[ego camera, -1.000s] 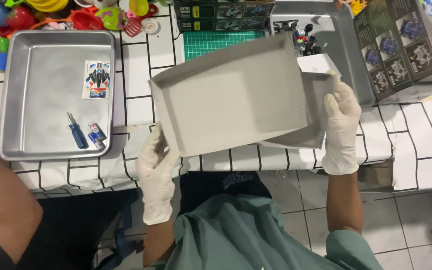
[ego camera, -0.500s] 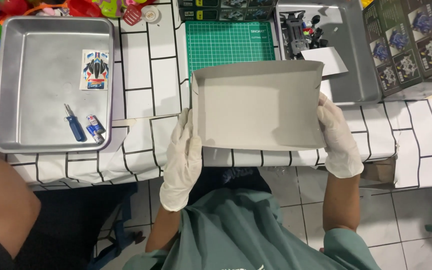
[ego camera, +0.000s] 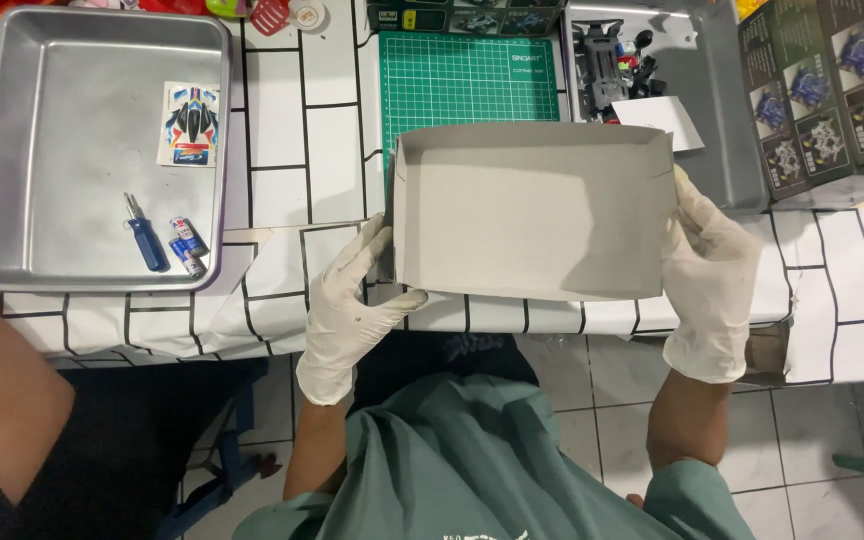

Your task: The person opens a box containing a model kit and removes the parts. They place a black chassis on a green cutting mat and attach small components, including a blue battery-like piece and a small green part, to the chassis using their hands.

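We held one grey cardboard box tray [ego camera: 532, 215] over the table edge [ego camera: 852, 330], left hand [ego camera: 352, 305] and right hand [ego camera: 707, 275] each clasping a side wall, green cutting mat [ego camera: 467, 80] just beyond.

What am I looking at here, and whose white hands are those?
A camera on a person's head looks straight down, so you see what they see. The hands wear white gloves. The left hand and right hand hold an empty grey cardboard box by its sides, over a white table with black lines. On the table lie a green cutting mat and a metal tray holding a blue screwdriver and a sticker sheet. Another tray holds toy car parts.
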